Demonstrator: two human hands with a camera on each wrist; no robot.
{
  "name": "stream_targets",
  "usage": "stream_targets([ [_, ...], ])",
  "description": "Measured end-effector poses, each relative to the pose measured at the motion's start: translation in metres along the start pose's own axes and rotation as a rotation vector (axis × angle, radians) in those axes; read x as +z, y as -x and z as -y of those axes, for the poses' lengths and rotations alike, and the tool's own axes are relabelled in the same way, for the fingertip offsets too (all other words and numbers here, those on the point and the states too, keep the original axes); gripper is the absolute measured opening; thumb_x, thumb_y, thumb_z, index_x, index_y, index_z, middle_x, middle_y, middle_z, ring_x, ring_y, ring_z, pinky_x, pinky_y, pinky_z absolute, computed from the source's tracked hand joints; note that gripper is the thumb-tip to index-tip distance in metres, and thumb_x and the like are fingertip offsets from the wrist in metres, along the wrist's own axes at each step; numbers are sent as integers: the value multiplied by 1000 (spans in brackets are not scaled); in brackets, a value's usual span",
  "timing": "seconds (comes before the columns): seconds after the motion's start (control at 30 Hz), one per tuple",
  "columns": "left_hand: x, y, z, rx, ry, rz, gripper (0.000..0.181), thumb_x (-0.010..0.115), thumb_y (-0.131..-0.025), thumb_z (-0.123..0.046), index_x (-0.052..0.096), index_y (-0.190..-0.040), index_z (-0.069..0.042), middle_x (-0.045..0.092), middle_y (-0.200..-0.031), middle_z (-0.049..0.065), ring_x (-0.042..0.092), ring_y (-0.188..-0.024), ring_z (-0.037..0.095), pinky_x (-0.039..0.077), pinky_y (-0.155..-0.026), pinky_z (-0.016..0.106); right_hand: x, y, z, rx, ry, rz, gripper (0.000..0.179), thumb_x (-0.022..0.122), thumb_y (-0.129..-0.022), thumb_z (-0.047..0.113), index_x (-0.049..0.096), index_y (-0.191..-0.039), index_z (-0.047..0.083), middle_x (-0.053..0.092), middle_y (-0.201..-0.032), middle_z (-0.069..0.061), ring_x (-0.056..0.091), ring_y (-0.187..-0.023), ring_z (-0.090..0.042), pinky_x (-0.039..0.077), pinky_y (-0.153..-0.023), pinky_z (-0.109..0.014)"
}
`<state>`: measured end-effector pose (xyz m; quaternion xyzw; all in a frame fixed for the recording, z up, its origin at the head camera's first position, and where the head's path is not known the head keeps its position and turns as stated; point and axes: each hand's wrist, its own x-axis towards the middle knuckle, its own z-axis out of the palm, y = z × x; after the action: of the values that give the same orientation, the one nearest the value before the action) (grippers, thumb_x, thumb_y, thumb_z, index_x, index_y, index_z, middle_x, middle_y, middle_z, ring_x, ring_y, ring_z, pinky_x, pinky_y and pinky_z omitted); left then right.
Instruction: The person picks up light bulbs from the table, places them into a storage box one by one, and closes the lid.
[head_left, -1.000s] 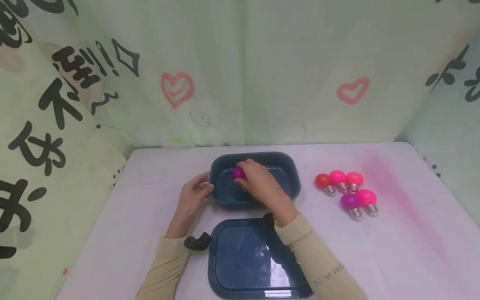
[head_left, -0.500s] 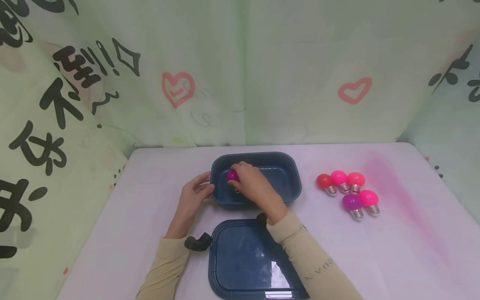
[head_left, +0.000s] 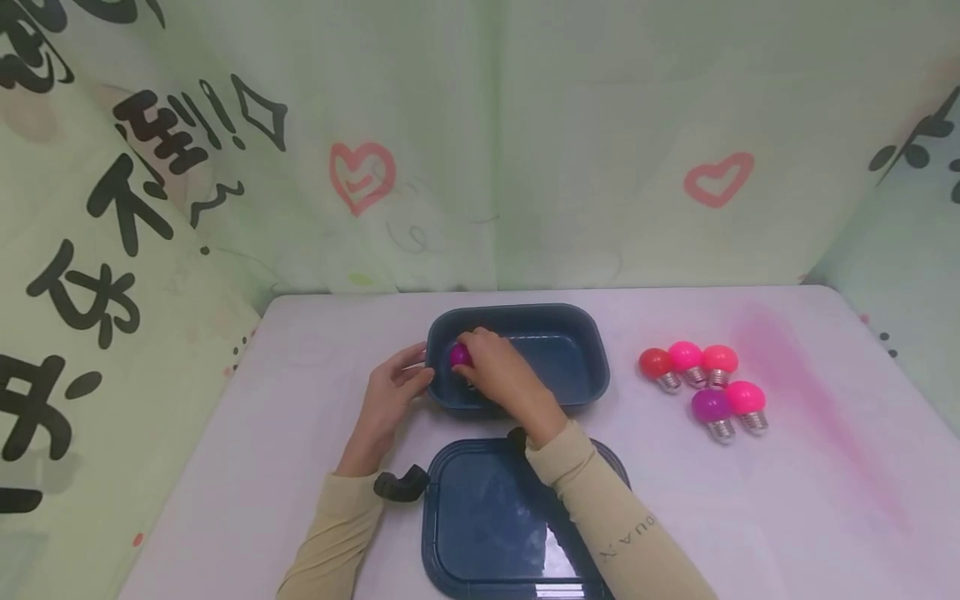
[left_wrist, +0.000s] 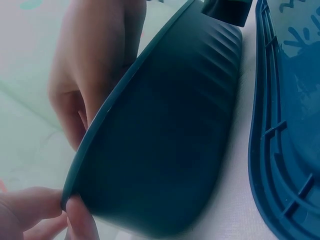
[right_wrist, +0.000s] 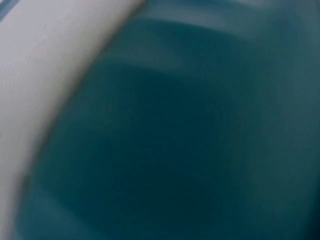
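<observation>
In the head view, a dark blue rectangular container (head_left: 588, 358) stands on the white table. My left hand (head_left: 390, 396) holds its left end; the left wrist view shows the fingers (left_wrist: 35, 202) and thumb at the container's rim. My right hand (head_left: 498, 367) reaches inside near the left end and grips a purple light bulb (head_left: 460, 356). The bulb's screw base is mostly hidden behind that hand. In the right wrist view, blurred dark blue container wall (right_wrist: 175, 125) fills most of the picture, with neither hand nor bulb visible.
A dark blue lid (head_left: 487, 517) lies in front of the container, partly under the right forearm. To the right are several bulbs: a red bulb (head_left: 656, 362), pink ones (head_left: 686, 357) and another purple bulb (head_left: 711, 405). A printed curtain (head_left: 540, 167) hangs behind the table.
My right hand has moved left inside the container with the purple bulb, toward the left end. The left hand keeps its place at the container. The whole view has shifted slightly.
</observation>
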<state>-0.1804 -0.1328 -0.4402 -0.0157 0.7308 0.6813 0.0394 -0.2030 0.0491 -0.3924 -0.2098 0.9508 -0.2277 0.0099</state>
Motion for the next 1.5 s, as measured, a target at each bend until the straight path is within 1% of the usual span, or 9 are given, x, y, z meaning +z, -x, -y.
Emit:
stream_targets([
  [0.17, 0, 1, 0, -1, 1, -4, 49, 68, -93, -7, 54, -140, -5, 57, -135, 18, 61, -108, 17, 54, -79, 19, 2, 0, 1, -19, 11, 0, 39, 75, -89, 17, 63, -120, -3, 65, -105, -17, 64, -95, -29, 55, -92, -42],
  [0.3, 0, 2, 0, 2, -5, -11, 49, 68, -93, -7, 54, -140, -6, 57, -134, 17, 61, -107, 16, 55, -78, 19, 3, 0, 2, -30, 18, 1, 37, 74, -90, 16, 63, -119, -3, 65, -103, -17, 64, -92, -29, 56, -88, -41],
  [0.43, 1, 2, 1, 9, -10, -11, 50, 68, -93, -7, 54, -140, -5, 57, -134, 19, 61, -107, 17, 54, -78, 19, 5, 0, 2, -15, 27, 12, 36, 74, -90, 15, 63, -119, -3, 65, -102, -17, 64, -92, -29, 56, -87, -42],
  [0.6, 1, 2, 1, 9, -7, -4, 49, 68, -93, -8, 55, -140, -6, 58, -134, 18, 60, -108, 19, 54, -79, 20, 8, -1, 1, 3, 28, 45, 37, 73, -90, 15, 63, -121, -3, 65, -103, -18, 65, -93, -30, 56, -88, -42],
  [0.73, 2, 2, 1, 18, 4, -5, 48, 68, -93, -6, 55, -139, -5, 57, -133, 19, 61, -106, 16, 54, -78, 20, 9, -2, 1, 3, 28, 52, 37, 72, -91, 16, 62, -122, -3, 65, -103, -18, 65, -93, -31, 56, -87, -43],
  [0.87, 3, 0, 1, 25, 18, -3, 48, 67, -93, -5, 55, -139, -3, 57, -133, 21, 61, -105, 15, 54, -77, 20, 8, -2, -1, 18, 27, 53, 40, 71, -93, 19, 61, -125, -3, 65, -108, -19, 65, -97, -31, 55, -90, -44],
  [1.07, 4, -2, 0, 19, 19, 5, 48, 68, -93, -6, 55, -139, -3, 57, -133, 21, 61, -106, 16, 54, -77, 19, 2, -2, -2, 45, 23, 59, 44, 70, -93, 23, 60, -129, -2, 64, -117, -19, 64, -106, -32, 51, -99, -46],
  [1.23, 3, -1, 0, 22, 23, 9, 48, 67, -93, -4, 54, -139, -1, 56, -133, 23, 61, -103, 13, 54, -77, 20, -4, 1, -2, 17, 50, 32, 44, 71, -93, 23, 61, -128, -2, 64, -116, -19, 64, -106, -32, 51, -98, -45],
  [1.5, 1, 0, 1, 18, 36, 14, 49, 67, -92, -2, 54, -139, -1, 56, -133, 23, 61, -98, 8, 54, -76, 21, -15, 12, -5, -19, 108, -47, 41, 73, -91, 20, 64, -126, 0, 64, -115, -17, 61, -107, -31, 53, -93, -44],
])
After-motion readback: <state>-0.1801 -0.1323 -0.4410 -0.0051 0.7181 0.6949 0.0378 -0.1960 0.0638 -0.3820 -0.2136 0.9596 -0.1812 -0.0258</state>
